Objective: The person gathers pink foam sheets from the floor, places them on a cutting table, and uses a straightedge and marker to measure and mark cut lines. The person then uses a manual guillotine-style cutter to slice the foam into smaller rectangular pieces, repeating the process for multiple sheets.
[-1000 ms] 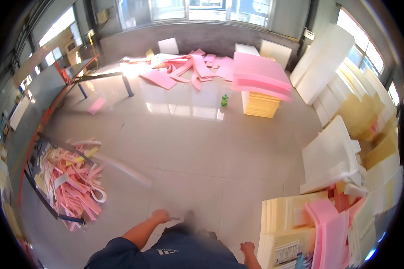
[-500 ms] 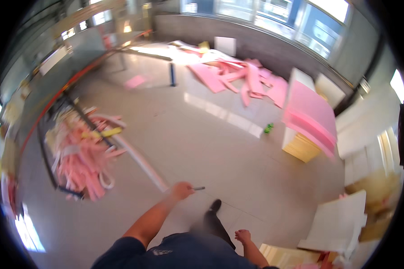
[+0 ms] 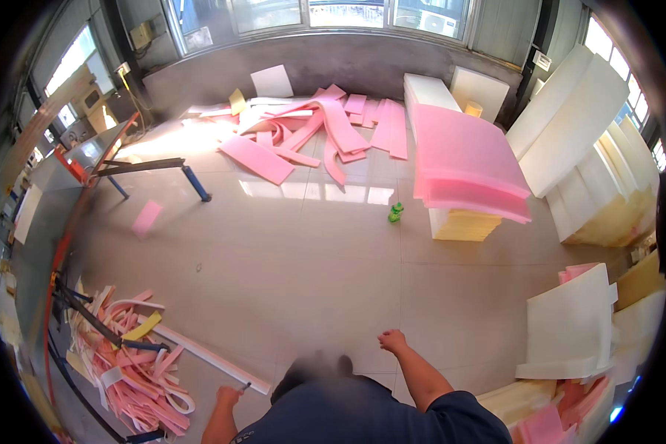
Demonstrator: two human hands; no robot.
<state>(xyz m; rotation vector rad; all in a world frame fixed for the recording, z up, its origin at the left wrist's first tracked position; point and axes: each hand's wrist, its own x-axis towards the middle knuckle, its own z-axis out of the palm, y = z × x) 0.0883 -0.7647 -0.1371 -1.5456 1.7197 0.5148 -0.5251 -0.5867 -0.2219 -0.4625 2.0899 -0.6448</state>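
At the lower edge, left of my body, my left hand [image 3: 229, 396] is closed around a short, thin, dark pen-like object [image 3: 246, 386]; its exact kind is too small to make out. Behind that hand, a long white-pink foam strip [image 3: 207, 355] lies on the floor, running back to a heap of pink and white foam offcuts [image 3: 137, 377]. My right hand [image 3: 392, 340] hangs out in front of my body on the right, fingers loosely bent and apart, nothing seen in it. It is over bare floor tiles and touches nothing.
A long table with an orange edge [image 3: 70, 222] and blue-footed legs [image 3: 196, 183] runs along the left. Pink foam pieces [image 3: 325, 129] lie by the window wall. Pink sheets [image 3: 470, 155] top a yellow stack; a green bottle [image 3: 396, 212] stands nearby. White foam blocks [image 3: 570, 325] line the right.
My view has turned right and I have stepped on. The left hand, still around the pen-like object, is lower beside my body; the right hand has swung forward.
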